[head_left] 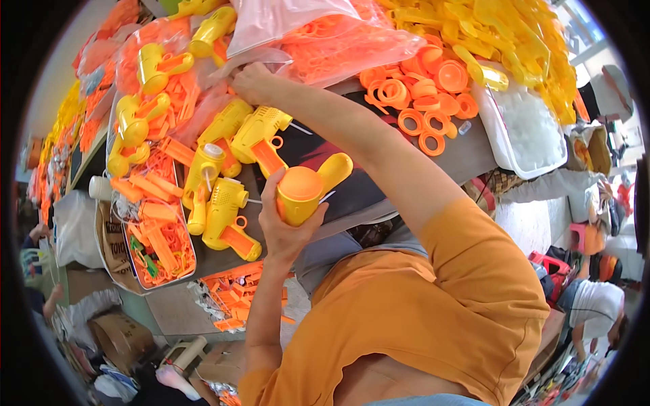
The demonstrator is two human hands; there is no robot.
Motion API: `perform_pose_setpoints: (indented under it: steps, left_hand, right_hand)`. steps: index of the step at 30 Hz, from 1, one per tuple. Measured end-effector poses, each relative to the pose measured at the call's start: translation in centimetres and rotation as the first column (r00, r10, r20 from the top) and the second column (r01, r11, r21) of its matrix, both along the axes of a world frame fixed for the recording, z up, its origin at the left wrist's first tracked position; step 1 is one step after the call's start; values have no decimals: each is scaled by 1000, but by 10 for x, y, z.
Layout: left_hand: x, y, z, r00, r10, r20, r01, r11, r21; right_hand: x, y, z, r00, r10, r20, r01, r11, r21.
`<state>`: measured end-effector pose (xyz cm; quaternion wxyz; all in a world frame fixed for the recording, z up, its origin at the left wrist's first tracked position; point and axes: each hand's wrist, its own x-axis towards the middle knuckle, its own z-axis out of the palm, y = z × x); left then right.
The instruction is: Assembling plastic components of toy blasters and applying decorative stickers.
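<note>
My left hand (284, 233) is wrapped around a yellow toy hair dryer (333, 172) with a round orange end (301, 183) facing up. Its handle points to the right. Stretched across the table, my right hand (254, 82) has its fingers curled at the edge of a clear plastic bag (274, 59); what is between them is hidden. Between my arms and the left tray lie several more yellow hair dryer bodies (222, 208), some with orange showing in the handle. Thin white sticks or wires come out of a few.
A tray (193, 267) of orange parts stands at the left table edge. Orange rings (432, 120) lie loose to the right, beside a white tub (514, 168) of clear pieces. Yellow parts (501, 34) are heaped behind. Other people (596, 308) work at the rim.
</note>
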<state>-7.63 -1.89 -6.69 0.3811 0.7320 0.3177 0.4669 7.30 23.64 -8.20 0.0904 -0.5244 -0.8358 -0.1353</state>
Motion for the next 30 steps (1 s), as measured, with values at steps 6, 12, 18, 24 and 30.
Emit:
perform_pose_setpoints:
  steps: [6,12,18,24,30]
  left_hand:
    - [3,-1,1,1000,16,-16,-16,999,29]
    - [0,1,-1,996,67,-65,-61,993,97]
    - [4,-2,1,997,54,-64,-47,993,111]
    - [3,-5,-4,999,40,19,-41,993,107]
    - [7,-5,3,1000,-23,-1,23,996,90]
  right_hand:
    - [20,2,-2,973,23,-231,-59,987,-149]
    - [15,-4,15,859,71,-507,-178,970,-165]
    - [26,-48,59,610,125,-782,-357,925,-131]
    - [116,-178,102,348,-297,-889,-335,847,-413]
    - [233,-216,73,504,-488,-713,182,866,-465]
